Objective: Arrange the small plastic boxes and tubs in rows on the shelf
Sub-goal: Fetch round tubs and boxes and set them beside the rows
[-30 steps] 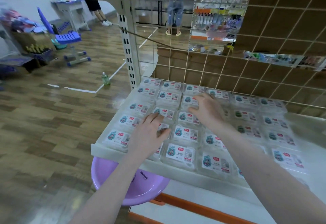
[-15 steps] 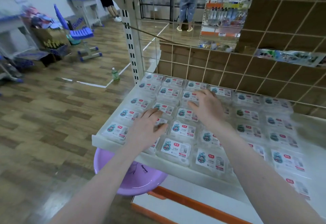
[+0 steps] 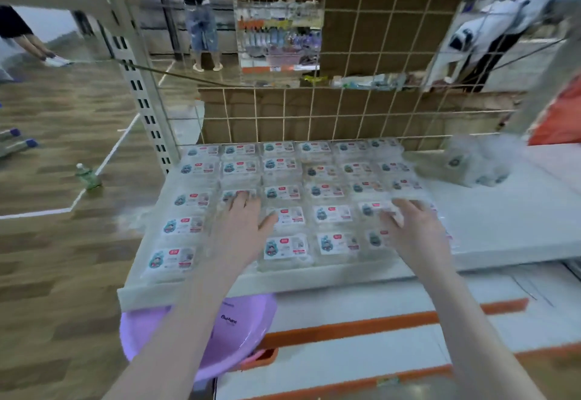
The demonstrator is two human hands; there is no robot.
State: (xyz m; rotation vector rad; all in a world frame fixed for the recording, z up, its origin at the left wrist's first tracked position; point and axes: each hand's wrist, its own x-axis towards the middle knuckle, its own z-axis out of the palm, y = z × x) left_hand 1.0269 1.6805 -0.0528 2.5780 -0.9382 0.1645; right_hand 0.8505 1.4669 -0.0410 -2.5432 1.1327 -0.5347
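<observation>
Several clear plastic boxes [image 3: 333,214] with blue-and-red labels lie in rows on the white shelf [image 3: 518,220], filling its left part. My left hand [image 3: 240,226] lies flat, fingers straight, on boxes in the second column from the left. My right hand [image 3: 415,233] rests with fingers spread on boxes at the right end of the rows, partly covering them. A blurred heap of clear packaging [image 3: 471,163] with more boxes sits at the back right of the shelf.
A wire grid [image 3: 345,110] backs the shelf, with a slotted upright post [image 3: 144,100] at its left. A purple basin [image 3: 201,336] sits under the shelf's front edge. A green bottle [image 3: 88,176] stands on the wood floor. People stand beyond.
The view has swung right. My right hand moved from the middle back boxes to the right end of the rows. My left hand stays flat on the boxes at the left.
</observation>
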